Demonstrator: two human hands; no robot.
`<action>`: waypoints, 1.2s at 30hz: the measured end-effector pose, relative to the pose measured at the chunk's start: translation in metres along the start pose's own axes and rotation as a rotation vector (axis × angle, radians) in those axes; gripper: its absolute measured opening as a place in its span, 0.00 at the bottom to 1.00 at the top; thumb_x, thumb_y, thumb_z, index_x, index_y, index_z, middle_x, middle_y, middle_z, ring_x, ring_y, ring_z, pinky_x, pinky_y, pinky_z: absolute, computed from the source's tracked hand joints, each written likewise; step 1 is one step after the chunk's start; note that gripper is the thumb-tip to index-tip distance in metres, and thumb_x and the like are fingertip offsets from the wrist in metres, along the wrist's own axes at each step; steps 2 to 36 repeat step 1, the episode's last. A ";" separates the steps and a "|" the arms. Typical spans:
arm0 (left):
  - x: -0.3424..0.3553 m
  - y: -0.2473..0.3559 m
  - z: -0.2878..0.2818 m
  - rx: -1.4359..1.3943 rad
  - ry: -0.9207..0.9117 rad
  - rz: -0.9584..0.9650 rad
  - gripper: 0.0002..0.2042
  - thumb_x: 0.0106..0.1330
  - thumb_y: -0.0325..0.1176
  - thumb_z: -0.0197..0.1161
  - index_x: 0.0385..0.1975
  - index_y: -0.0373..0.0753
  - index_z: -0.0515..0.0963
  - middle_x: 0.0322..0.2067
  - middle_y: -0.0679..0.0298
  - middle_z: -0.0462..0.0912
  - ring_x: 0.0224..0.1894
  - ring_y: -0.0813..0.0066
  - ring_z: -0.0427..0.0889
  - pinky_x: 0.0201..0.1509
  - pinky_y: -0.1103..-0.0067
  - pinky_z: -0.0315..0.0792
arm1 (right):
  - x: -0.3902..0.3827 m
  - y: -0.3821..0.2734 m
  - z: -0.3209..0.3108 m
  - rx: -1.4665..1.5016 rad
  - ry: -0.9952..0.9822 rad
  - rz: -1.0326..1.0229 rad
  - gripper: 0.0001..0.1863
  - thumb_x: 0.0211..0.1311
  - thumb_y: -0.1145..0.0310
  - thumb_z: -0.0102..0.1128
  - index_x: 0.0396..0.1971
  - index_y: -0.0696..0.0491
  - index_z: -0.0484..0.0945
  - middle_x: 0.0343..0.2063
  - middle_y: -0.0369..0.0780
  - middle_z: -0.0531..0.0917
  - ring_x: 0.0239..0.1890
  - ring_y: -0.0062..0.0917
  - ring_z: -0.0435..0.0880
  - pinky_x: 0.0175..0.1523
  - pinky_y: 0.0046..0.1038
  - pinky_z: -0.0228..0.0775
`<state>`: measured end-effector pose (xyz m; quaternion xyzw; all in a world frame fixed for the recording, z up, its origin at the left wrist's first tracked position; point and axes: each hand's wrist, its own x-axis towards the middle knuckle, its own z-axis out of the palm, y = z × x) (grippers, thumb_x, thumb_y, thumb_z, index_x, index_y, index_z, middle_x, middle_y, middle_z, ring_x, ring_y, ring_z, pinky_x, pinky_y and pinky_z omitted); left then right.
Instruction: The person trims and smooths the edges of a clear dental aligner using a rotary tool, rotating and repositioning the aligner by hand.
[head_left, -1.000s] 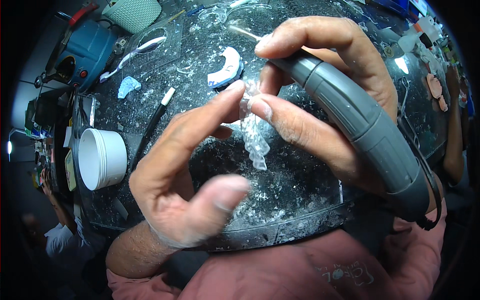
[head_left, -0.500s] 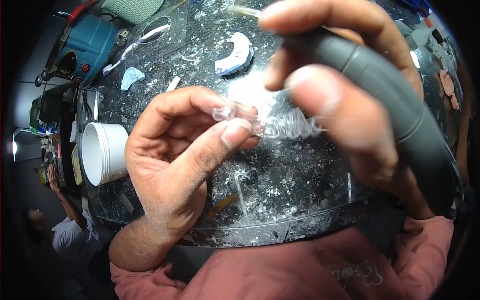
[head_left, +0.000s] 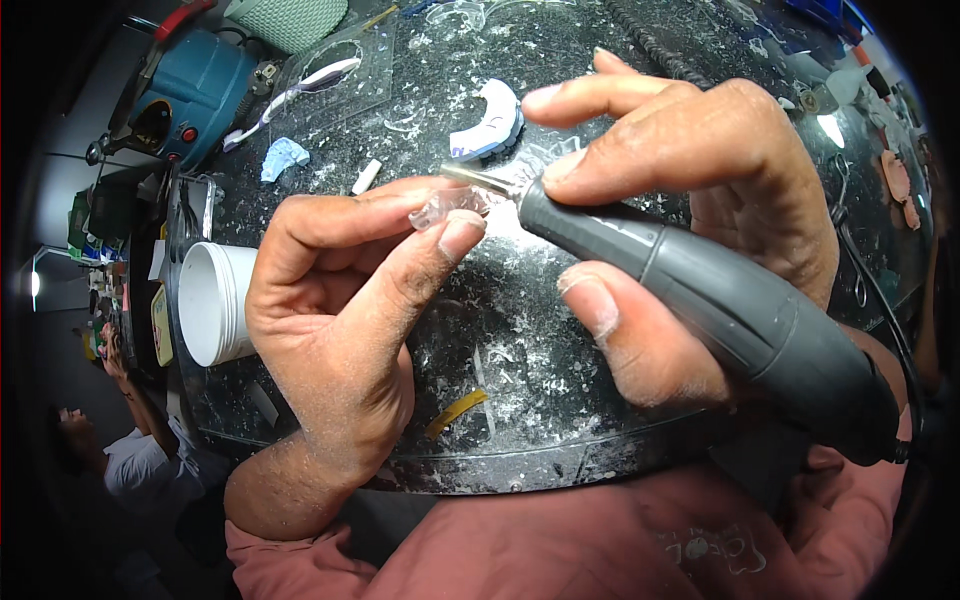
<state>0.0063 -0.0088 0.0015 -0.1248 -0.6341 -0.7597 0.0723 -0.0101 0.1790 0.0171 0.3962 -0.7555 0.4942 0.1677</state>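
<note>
My left hand (head_left: 345, 300) pinches a clear plastic dental aligner (head_left: 437, 207) between thumb and fingertips, above the middle of the table. Tooth-shaped bumps show on it, and its far part is partly hidden behind the tool. A dark grey rotary handpiece (head_left: 730, 305) is gripped in my right hand (head_left: 720, 150), the index finger resting near its nose and the thumb beneath. Its thin metal bit (head_left: 485, 180) lies right at the aligner's upper edge; whether it touches cannot be made out. Just beyond sits a whitish-blue horseshoe dental model (head_left: 490, 122).
A white tub (head_left: 215, 303) stands left of my left hand, with a teal machine (head_left: 195, 95) behind it. A toothbrush (head_left: 300, 92), a blue lump (head_left: 285, 158) and a yellow strip (head_left: 457, 413) lie on the dusty black table (head_left: 560, 440). Another person (head_left: 140, 465) is at far left.
The handpiece has swung down and left, bringing its bit to the aligner. My left hand has turned the aligner, while my right fingers have moved off its end.
</note>
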 end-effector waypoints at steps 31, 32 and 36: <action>0.000 0.000 0.000 0.000 0.000 0.001 0.08 0.52 0.17 0.57 0.31 0.34 0.70 0.33 0.56 0.77 0.36 0.75 0.76 0.45 0.80 0.69 | 0.000 0.000 0.000 0.000 0.001 -0.001 0.18 0.40 0.78 0.59 0.37 0.57 0.69 0.31 0.40 0.74 0.39 0.31 0.77 0.52 0.41 0.60; 0.000 0.000 0.000 0.000 0.000 0.001 0.08 0.52 0.17 0.57 0.31 0.34 0.70 0.33 0.56 0.77 0.36 0.75 0.76 0.45 0.80 0.69 | 0.000 0.000 0.000 0.000 0.001 -0.001 0.18 0.40 0.78 0.59 0.37 0.57 0.69 0.31 0.40 0.74 0.39 0.31 0.77 0.52 0.41 0.60; 0.000 0.000 0.000 0.000 0.000 0.001 0.08 0.52 0.17 0.57 0.31 0.34 0.70 0.33 0.56 0.77 0.36 0.75 0.76 0.45 0.80 0.69 | 0.000 0.000 0.000 0.000 0.001 -0.001 0.18 0.40 0.78 0.59 0.37 0.57 0.69 0.31 0.40 0.74 0.39 0.31 0.77 0.52 0.41 0.60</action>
